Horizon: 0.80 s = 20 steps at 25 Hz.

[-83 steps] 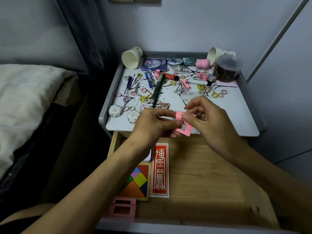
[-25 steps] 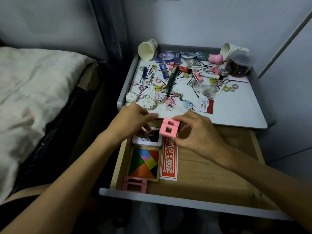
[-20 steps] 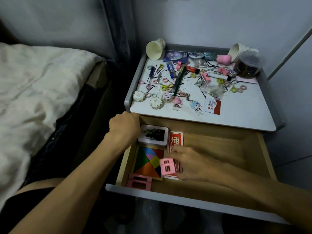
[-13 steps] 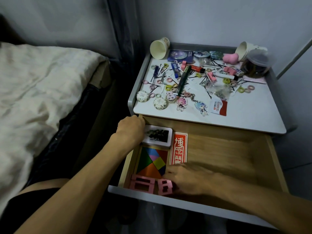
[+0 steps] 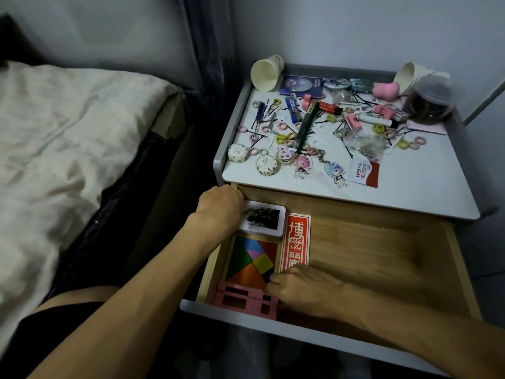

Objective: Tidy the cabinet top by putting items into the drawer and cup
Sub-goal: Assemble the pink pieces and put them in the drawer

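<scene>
Now: right hand (image 5: 303, 292) low in open drawer (image 5: 461, 269), front-left corner. Grip curled against right end of small pink block (image 5: 264, 307); cannot tell if pinching or only touching. Block lies left of grip, touching larger pink block (image 5: 234, 298); 2 blocks form row along drawer front. Left hand (image 5: 218, 207) grips drawer's left wall at rear, just below worktop (image 5: 410, 192). Judgement: block about placed; remaining clutter lies ahead and above, left hand nearer. Left cup (image 5: 266, 73) and right cup (image 5: 408, 76) tipped over at back corners.
</scene>
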Available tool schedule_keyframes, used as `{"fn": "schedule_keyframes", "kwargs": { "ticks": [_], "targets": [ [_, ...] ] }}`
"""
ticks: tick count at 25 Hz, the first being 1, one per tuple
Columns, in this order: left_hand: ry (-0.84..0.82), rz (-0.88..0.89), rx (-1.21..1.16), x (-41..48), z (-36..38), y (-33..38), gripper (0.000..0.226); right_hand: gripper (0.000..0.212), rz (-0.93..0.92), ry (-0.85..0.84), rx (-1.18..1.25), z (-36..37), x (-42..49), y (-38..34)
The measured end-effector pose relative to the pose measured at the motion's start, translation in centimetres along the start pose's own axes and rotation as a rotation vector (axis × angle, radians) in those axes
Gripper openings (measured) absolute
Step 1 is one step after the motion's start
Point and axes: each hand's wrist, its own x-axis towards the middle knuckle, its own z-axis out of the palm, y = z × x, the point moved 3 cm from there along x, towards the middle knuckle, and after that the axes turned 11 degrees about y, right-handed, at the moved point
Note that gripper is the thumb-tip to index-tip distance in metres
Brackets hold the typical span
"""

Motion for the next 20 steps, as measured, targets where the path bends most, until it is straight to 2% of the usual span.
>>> {"fn": "schedule_keyframes", "kwargs": {
  "ticks": [7,11,13,15,17,20],
  "targets": [
    [-0.080,-0.019,-0.001,-0.1,-0.5,0.2,0.027,0.025,0.015,0.019,0.090,1.1,0.6,0.4],
    [-0.089,-0.081,0.008,0.2,-1.1,0.0,0.032,0.039,0.104,0.047,0.103,0.3,-0.1,1.6],
    [-0.014,-0.070,0.012,0.2,-2.1,0.1,0.029,0.041,0.154,0.175,0.065,-2.0,-0.8,3.1],
    [0.077,-0.051,-0.064,0.3,-3.8,0.3,0.030,0.033,0.219,0.360,0.047,-5.4,-1.7,5.0],
    [0.185,-0.047,-0.271,0.7,-6.2,0.7,0.035,0.021,0.326,0.544,0.012,-10.0,-2.9,7.1],
    [0.391,-0.028,-0.686,2.5,-10.1,1.8,0.023,0.018,0.589,0.778,0.024,-16.3,-4.2,11.9]
  ]
}}
